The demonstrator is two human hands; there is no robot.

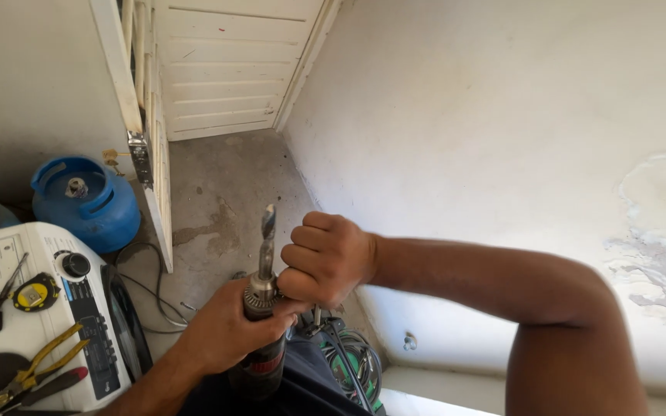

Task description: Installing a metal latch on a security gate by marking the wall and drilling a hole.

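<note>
Power drill [262, 358] held upright at lower centre, twist bit [268, 231] pointing up. Left hand [225, 331] wrapped closed around drill body below the chuck [260, 293]. Right hand [325, 258] fisted beside the chuck, gripping what looks like a chuck key, mostly hidden. Below: bare stained concrete floor [225, 192], rough white wall [487, 123] with peeling patch, white slatted door [225, 69]. Left: blue gas cylinder [86, 202]; white washing machine [32, 323] top carrying yellow-handled pliers [28, 374] and tape measure [36, 293].
</note>
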